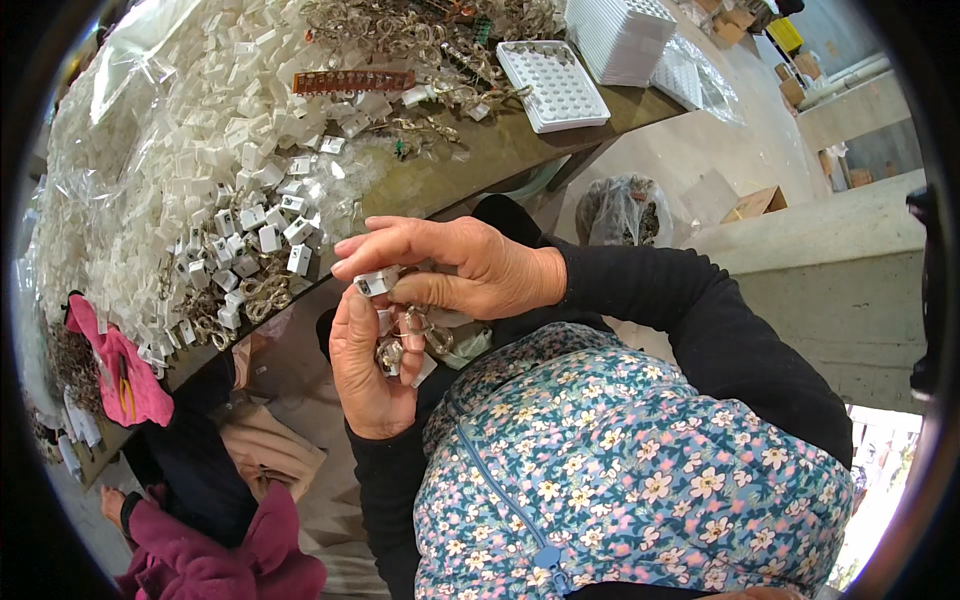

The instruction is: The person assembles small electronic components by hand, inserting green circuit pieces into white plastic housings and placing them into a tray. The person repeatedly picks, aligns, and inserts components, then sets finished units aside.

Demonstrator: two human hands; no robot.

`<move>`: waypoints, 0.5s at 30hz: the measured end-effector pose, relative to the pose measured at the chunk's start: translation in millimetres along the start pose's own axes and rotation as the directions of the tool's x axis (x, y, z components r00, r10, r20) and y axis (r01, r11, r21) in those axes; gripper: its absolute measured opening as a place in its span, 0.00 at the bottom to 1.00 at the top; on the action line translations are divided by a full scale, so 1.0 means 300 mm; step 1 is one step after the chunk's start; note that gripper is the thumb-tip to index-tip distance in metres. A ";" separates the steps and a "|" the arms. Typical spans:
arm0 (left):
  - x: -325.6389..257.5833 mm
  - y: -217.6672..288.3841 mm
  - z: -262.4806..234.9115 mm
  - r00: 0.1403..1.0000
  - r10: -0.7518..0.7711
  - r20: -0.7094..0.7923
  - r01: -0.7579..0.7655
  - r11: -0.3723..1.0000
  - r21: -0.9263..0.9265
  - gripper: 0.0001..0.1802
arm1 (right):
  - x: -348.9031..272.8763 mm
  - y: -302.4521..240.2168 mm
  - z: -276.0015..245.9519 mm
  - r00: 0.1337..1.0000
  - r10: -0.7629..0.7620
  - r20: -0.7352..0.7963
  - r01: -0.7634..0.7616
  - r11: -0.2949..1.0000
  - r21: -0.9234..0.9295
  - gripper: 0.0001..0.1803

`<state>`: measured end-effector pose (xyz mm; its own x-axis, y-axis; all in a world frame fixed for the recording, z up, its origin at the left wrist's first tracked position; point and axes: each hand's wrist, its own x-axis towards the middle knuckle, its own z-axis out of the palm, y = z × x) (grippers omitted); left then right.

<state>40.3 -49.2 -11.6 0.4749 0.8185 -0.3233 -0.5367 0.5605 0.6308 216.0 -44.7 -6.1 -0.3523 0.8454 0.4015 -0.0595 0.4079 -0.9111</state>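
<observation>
My right hand (462, 268) comes in from the right, its thumb and fingers closed on a small white plastic housing (377, 282) with a dark opening in its end. Just below, the fingertips of my left hand (368, 362) reach up to the same housing. In the curled fingers of my left hand sit looped, silvery-brown wire pieces (390, 352) with more white bits; their exact kind is hard to make out. Beside them on the table edge lie a cluster of similar white housings (270, 238) and looped wire pieces (265, 292).
A large heap of whitish plastic housings (190, 110) covers the left of the table (470, 180). A white tray (553, 88) and stacked trays (620, 40) stand at the back. A person in a maroon sleeve (215, 545) sits lower left, near a pink cloth (118, 365). A lined bin (628, 212) stands beyond.
</observation>
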 end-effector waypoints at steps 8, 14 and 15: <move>0.009 0.001 0.002 0.998 0.012 -0.057 -0.013 1.000 -0.026 0.20 | -0.008 0.008 -0.004 0.997 -0.027 -0.079 0.021 0.997 -0.073 0.16; 0.000 -0.005 0.033 0.972 0.231 -0.036 -0.224 0.965 0.134 0.19 | -0.020 0.003 0.003 0.992 0.015 -0.124 -0.016 1.000 -0.008 0.17; -0.002 -0.008 0.039 0.963 0.267 -0.035 -0.259 0.953 0.155 0.19 | -0.022 0.006 0.003 0.991 -0.025 -0.130 0.017 0.998 -0.066 0.18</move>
<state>49.4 -52.4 -4.8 0.2894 0.9425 -0.1673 -0.5264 0.3026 0.7945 217.4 -49.9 -10.6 -0.2265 0.8725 0.4330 -0.0036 0.4438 -0.8961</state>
